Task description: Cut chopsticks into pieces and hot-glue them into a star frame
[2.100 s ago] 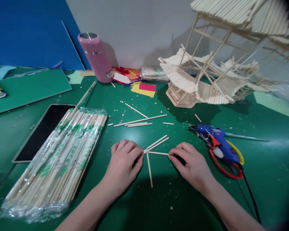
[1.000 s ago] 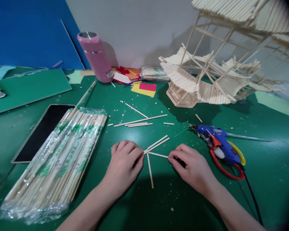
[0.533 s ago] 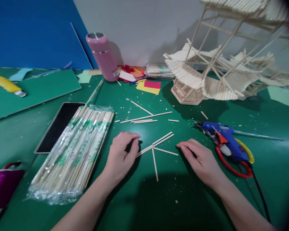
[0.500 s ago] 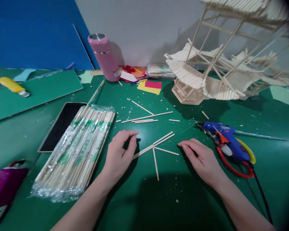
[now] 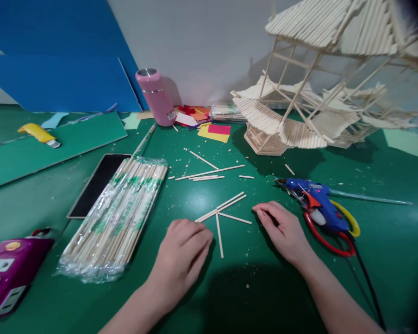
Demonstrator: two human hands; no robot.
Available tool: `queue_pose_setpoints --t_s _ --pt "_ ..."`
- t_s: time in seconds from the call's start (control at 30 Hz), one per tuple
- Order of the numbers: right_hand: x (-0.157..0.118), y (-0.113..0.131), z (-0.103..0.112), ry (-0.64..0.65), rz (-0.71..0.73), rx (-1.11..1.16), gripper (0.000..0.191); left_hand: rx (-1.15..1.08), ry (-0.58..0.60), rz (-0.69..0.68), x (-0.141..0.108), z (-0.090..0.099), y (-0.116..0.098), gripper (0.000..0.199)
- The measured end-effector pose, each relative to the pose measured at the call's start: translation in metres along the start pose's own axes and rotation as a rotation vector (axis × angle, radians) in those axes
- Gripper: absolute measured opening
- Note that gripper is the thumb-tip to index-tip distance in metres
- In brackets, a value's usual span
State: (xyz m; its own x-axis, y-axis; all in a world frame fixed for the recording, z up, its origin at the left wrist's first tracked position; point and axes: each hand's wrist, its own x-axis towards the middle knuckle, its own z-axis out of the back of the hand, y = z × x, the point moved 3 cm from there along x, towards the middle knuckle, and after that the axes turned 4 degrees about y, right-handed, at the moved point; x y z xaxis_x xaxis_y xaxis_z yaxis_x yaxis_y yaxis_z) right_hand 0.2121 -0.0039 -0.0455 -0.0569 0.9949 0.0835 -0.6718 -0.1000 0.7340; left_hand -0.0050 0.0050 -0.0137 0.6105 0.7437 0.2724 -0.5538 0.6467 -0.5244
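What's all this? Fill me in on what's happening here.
A person is working by hand with thin sticks that form a branching shape on a green table. The left hand is curled near their lower left end; whether it touches them is unclear. The right hand is just right of them, not touching, with nothing visible in it. A glue gun lies further right, a wrapped bundle to the left, a stick model behind.

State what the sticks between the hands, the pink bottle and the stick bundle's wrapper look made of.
Sticks: likely bare wood or bamboo; pale, matte. Pink bottle: probably painted metal; glossy, silvery lid top. Wrapper: apparently plastic film; clear, crinkled, shiny.
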Motion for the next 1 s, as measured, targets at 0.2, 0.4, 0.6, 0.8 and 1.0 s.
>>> queue_pose_setpoints --t_s 0.2,0.4,0.6,0.8,1.0 --pt "-0.003 -0.001 -0.001 -0.009 -0.011 0.083 0.015 0.13 0.047 0.027 0.001 -0.015 0.0 0.02" --pt "-0.006 -0.003 -0.001 -0.18 0.002 0.101 0.012 0.255 0.055 0.109 0.009 -0.012 0.02 0.019" --pt "-0.005 0.005 -0.009 -0.078 0.038 -0.007 0.01 0.236 0.004 0.131 0.01 -0.016 0.031 0.015" --pt "-0.003 0.008 -0.015 -0.006 0.042 -0.203 0.009 0.208 -0.003 0.132 0.009 -0.021 0.034 0.014" --pt "-0.003 0.006 -0.018 0.041 0.051 -0.232 0.011 0.193 0.014 0.145 0.01 -0.022 0.035 0.014"
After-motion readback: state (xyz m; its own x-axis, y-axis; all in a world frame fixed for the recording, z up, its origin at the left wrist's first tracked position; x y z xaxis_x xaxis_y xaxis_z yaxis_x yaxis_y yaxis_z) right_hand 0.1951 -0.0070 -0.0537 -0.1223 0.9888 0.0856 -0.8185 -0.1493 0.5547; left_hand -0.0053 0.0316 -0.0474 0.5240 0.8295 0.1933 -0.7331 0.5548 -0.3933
